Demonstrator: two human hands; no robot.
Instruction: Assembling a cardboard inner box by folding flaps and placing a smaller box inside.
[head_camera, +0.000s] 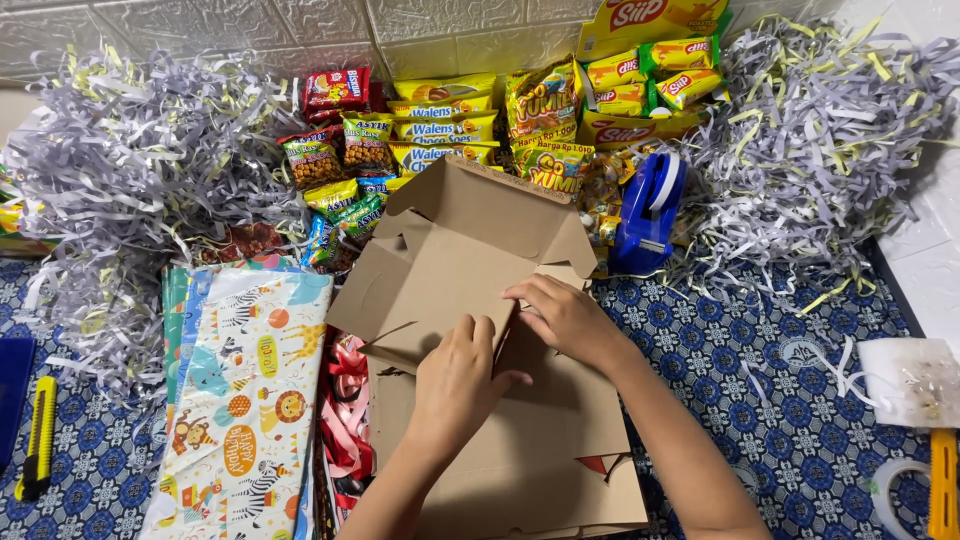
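Blue patterned cloth covers the desk (800, 420), with heaps of shredded grey paper (130, 160) banked along a pale tiled wall, and right in the middle lies the brown cardboard box (470, 290), half folded, its flaps standing up toward the snacks

Left hand (455, 385) presses down flat on a folded panel near the box's centre, fingers spread and released, grasping nothing, seemingly pinning the card so the crease stays put

Right hand (565, 318) sits just beside it, touching the edge of the raised flap, fingers curled lightly over the card rather than clenched on it, looks like it steadies that side while the fold takes shape

So the box lies directly under both hands, its lower flat part running back toward the person between the forearms

Around it: rows of bright snack packets (450, 130) against the wall, a blue tape dispenser (650, 210) just past the right flap, animal-print wrapping paper (250, 400) to the left with red ribbon (345, 420) tucked against the box, a yellow utility knife (40, 435) well apart at the far left, and a roll of clear tape (895, 490) at the far right
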